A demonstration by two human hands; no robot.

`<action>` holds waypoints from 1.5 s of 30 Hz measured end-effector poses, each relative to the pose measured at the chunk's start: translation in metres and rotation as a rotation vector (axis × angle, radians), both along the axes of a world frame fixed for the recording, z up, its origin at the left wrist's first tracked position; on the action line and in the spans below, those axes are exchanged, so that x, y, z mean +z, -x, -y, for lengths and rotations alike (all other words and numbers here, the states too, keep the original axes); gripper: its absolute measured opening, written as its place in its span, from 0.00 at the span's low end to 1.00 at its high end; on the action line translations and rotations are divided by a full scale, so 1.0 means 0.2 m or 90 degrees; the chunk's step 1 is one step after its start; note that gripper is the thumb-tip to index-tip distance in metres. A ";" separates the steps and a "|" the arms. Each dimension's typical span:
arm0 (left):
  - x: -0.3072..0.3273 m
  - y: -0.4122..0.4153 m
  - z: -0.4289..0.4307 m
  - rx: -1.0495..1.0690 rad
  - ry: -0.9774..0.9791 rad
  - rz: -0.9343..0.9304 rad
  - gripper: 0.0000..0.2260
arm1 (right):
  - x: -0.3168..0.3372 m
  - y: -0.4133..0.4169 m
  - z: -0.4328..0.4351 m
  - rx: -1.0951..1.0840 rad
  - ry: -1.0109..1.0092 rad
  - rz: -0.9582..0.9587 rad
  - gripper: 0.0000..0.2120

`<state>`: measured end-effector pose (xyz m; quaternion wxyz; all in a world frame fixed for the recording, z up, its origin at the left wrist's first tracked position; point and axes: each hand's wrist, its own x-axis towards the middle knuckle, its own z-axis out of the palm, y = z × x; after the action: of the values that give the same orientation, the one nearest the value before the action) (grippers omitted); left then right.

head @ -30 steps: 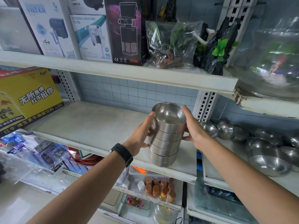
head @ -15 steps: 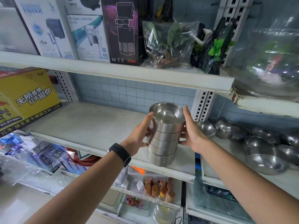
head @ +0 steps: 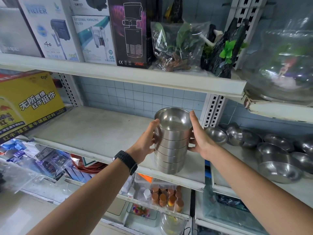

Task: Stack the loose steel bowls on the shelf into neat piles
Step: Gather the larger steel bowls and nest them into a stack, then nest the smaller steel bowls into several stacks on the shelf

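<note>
A tall pile of several nested steel bowls [head: 171,145] stands near the front right of the white middle shelf [head: 94,131]. My left hand [head: 146,143] presses against the pile's left side and my right hand [head: 200,138] against its right side, fingers wrapped partly around it. The pile's base sits at or just above the shelf surface; I cannot tell if it touches. Loose steel bowls [head: 277,156] of different sizes lie scattered on the neighbouring shelf to the right, some upright, some tipped over.
A yellow carton [head: 28,102] fills the left end of the middle shelf. The upper shelf [head: 128,77] carries filter boxes and bagged plants. A perforated upright post [head: 214,109] divides the two shelf bays. Packets, jars and a tank sit below.
The pile and both hands have stayed nearly in place between the hands, shifting only slightly down and left in view; the grip looks the same.
</note>
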<state>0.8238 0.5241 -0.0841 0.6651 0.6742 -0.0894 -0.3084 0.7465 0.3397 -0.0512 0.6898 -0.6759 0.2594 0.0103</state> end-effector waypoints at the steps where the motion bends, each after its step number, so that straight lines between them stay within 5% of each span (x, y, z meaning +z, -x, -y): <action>1: 0.00 0.00 0.00 0.002 -0.001 0.000 0.35 | 0.00 0.00 0.00 0.003 -0.002 0.001 0.38; 5: -0.01 -0.02 -0.01 -0.002 -0.005 0.007 0.38 | 0.01 0.01 0.00 0.006 -0.010 0.000 0.36; 11: 0.03 -0.01 -0.02 -0.028 0.008 0.031 0.26 | 0.00 0.02 0.00 -0.010 -0.033 0.011 0.31; 16: 0.03 0.00 -0.02 -0.028 -0.006 0.036 0.29 | -0.01 0.01 -0.01 -0.015 -0.025 0.007 0.30; 27: 0.09 0.00 -0.02 -0.009 -0.079 0.088 0.20 | -0.01 0.02 0.00 -0.028 -0.026 0.013 0.23; 37: 0.10 -0.03 -0.04 -0.009 -0.101 0.074 0.28 | 0.00 0.01 0.00 -0.019 0.004 -0.009 0.26; 41: 0.13 -0.04 -0.05 -0.017 -0.148 0.137 0.26 | 0.01 0.01 0.03 0.003 0.099 -0.023 0.32; 45: 0.21 -0.06 -0.08 -0.013 -0.278 0.372 0.34 | 0.11 0.05 0.10 0.079 0.335 -0.034 0.48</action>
<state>0.8360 0.5407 -0.0419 0.4483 0.8593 -0.2145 -0.1209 0.7372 0.3200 -0.0292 0.4811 -0.8461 0.2293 0.0029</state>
